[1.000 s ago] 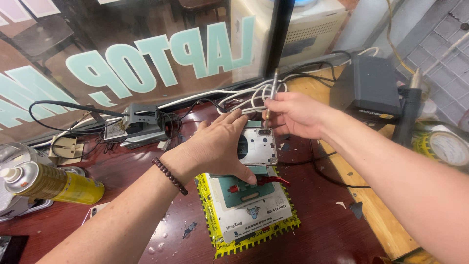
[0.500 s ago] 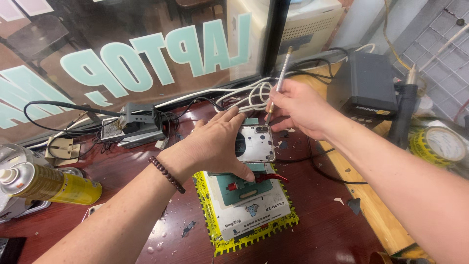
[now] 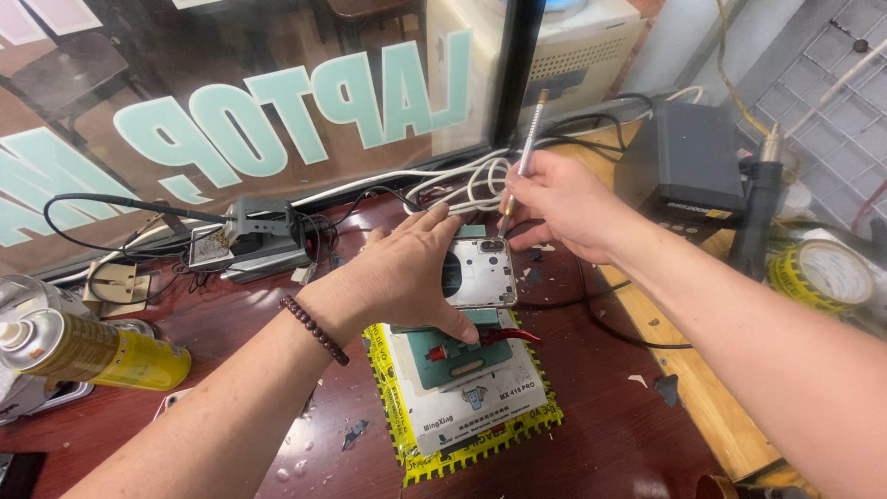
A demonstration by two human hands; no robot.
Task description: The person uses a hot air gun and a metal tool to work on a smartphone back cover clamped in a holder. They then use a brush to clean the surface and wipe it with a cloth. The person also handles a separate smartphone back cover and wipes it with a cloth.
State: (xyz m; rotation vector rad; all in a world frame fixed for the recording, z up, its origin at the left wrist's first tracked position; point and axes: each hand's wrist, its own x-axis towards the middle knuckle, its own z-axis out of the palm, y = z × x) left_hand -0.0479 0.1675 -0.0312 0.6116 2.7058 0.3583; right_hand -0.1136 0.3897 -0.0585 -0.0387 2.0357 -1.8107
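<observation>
Dark red wooden bench point(image 3: 231, 388); lettered glass window point(image 3: 277, 92) behind.

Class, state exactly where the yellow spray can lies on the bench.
The yellow spray can lies on its side at the far left of the head view, on the dark wooden bench, left of the left hand.

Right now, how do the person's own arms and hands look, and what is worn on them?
Both forearms are bare, with no sleeves in view and no gloves. The left hand has a bracelet of dark brown round beads around its wrist. The right hand shows no ring, watch or band.
</observation>
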